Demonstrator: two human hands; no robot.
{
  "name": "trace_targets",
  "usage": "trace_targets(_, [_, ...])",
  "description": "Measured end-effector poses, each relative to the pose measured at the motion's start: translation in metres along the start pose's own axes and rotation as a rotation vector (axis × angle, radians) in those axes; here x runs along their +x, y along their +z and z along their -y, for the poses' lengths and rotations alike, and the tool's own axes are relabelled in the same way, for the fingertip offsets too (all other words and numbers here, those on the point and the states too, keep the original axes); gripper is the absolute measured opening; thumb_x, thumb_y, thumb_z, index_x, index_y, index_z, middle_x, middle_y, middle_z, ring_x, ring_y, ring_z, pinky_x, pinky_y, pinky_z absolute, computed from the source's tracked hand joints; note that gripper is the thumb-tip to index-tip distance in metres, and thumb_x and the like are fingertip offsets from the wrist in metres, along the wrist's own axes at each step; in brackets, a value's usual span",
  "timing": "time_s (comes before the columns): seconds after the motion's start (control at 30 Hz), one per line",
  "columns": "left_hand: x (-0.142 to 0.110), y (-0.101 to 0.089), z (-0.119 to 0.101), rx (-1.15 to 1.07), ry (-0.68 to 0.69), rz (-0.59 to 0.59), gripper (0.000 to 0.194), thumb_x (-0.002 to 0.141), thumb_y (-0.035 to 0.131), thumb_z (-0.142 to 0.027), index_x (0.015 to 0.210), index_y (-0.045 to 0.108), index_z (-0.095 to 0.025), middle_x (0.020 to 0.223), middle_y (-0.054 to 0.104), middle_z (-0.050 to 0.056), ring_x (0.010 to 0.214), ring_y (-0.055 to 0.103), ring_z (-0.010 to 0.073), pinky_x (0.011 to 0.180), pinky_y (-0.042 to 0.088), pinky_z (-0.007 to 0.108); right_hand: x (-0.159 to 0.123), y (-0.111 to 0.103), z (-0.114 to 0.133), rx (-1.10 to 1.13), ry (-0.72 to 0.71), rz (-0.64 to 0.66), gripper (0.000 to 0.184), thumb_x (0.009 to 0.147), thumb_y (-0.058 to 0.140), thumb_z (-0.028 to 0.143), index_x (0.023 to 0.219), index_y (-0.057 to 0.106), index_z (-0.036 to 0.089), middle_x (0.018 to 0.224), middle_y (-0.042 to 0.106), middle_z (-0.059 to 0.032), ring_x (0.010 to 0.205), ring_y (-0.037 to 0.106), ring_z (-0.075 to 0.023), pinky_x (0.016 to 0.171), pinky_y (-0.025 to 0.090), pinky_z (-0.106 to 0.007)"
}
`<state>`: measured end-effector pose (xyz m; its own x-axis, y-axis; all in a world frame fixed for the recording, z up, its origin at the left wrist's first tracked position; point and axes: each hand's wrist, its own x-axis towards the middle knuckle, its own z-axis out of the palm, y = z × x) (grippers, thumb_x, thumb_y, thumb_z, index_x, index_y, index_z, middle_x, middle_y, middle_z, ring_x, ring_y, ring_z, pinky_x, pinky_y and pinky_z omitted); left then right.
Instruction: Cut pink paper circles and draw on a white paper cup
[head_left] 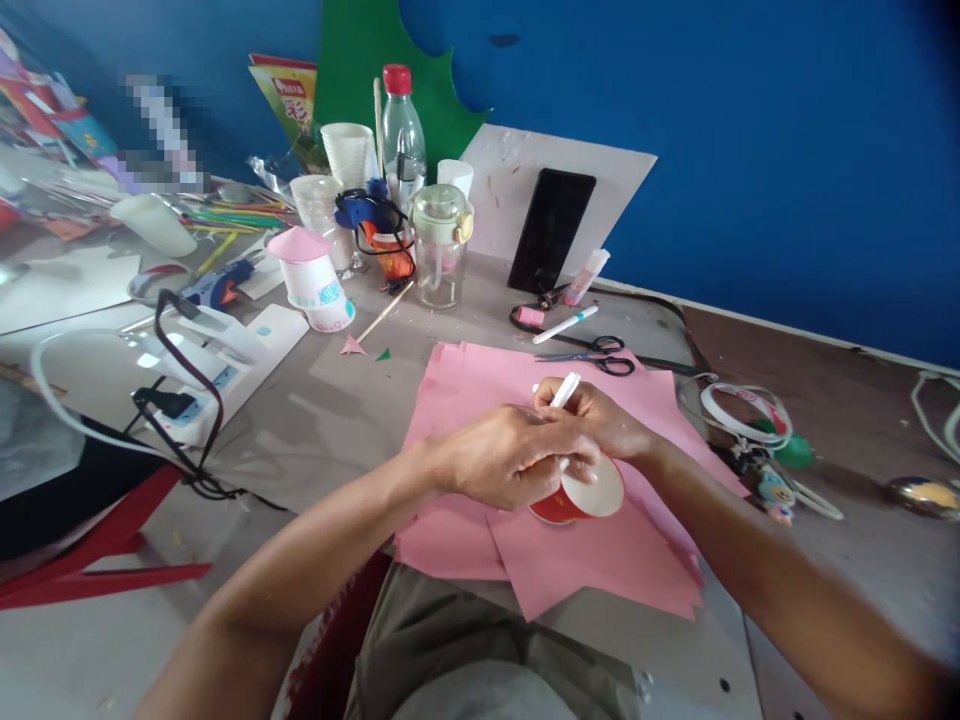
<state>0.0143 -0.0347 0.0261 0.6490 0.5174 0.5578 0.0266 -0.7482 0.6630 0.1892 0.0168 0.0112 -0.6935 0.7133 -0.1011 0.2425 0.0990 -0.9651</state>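
Observation:
My left hand point(517, 458) is closed, its thumb and fingertips at the rim of a small red paper cup point(596, 492) with a white inside. The cup tilts, its mouth facing up and to the right. A small white bit shows between those fingertips; I cannot tell what it is. Just beyond, my right hand point(592, 412) has its fingers wrapped round a white marker point(565, 389), whose end sticks up. The two hands meet and partly hide each other. Underneath lie overlapping sheets of pink paper point(457, 400). Black-handled scissors point(611, 356) rest at the paper's far edge.
A pink-roofed paper cup house point(304, 275), a lidded clear bottle point(440, 245) and stacked cups point(349, 155) stand behind on the left. A phone point(553, 230) leans on white board, near a glue stick point(586, 277) and another marker point(565, 325). A power strip point(225, 375) with cables lies left, a lanyard point(746, 415) right.

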Motion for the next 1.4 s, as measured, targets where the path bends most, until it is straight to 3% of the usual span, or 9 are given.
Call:
trace_targets(0.27, [-0.001, 0.001, 0.001, -0.002, -0.007, -0.001, 0.034, 0.073, 0.039, 0.002, 0.096, 0.057, -0.016, 0.083, 0.073, 0.005, 0.073, 0.066, 0.0126, 0.068, 0.051, 0.022, 0.001, -0.002, -0.002, -0.001, 0.014, -0.002, 0.029, 0.078, 0.063, 0.041, 0.068, 0.047, 0.019, 0.060, 0.045, 0.0056, 0.053, 0.040, -0.0089, 0.048, 0.033, -0.021])
trace_targets(0.53, [0.000, -0.001, -0.002, 0.042, -0.039, 0.026, 0.032, 0.075, 0.038, 0.001, 0.094, 0.055, -0.018, 0.084, 0.074, 0.004, 0.072, 0.067, 0.0124, 0.069, 0.051, 0.023, -0.009, -0.014, -0.010, -0.056, 0.019, -0.108, 0.028, 0.082, 0.060, 0.042, 0.068, 0.047, 0.020, 0.057, 0.046, 0.0054, 0.050, 0.043, -0.0096, 0.048, 0.036, -0.023])
trace_targets(0.93, [-0.002, 0.001, -0.001, 0.001, -0.089, 0.059, 0.036, 0.076, 0.039, 0.001, 0.103, 0.052, -0.018, 0.091, 0.074, 0.003, 0.078, 0.068, 0.0121, 0.071, 0.050, 0.023, -0.068, -0.027, -0.016, -0.313, 0.003, -0.347, 0.024, 0.089, 0.049, 0.033, 0.069, 0.049, 0.021, 0.052, 0.047, 0.0052, 0.047, 0.041, -0.0103, 0.046, 0.034, -0.023])
trace_targets(1.13, [-0.003, 0.000, 0.000, 0.029, -0.093, 0.070, 0.036, 0.075, 0.040, 0.002, 0.103, 0.052, -0.018, 0.091, 0.074, 0.003, 0.079, 0.068, 0.0125, 0.073, 0.050, 0.024, -0.112, -0.004, -0.019, -0.466, -0.006, -0.535, 0.023, 0.089, 0.049, 0.031, 0.068, 0.051, 0.022, 0.054, 0.048, 0.0034, 0.046, 0.045, -0.0118, 0.044, 0.037, -0.024])
trace_targets(1.4, [-0.002, -0.001, -0.001, 0.013, -0.070, 0.059, 0.034, 0.077, 0.040, 0.003, 0.102, 0.053, -0.017, 0.091, 0.074, 0.004, 0.083, 0.069, 0.0128, 0.076, 0.051, 0.026, -0.153, 0.047, -0.010, -0.658, -0.157, -0.569, 0.005, 0.087, 0.052, 0.020, 0.084, 0.053, 0.024, 0.065, 0.059, -0.0004, 0.047, 0.053, -0.0134, 0.043, 0.043, -0.025])
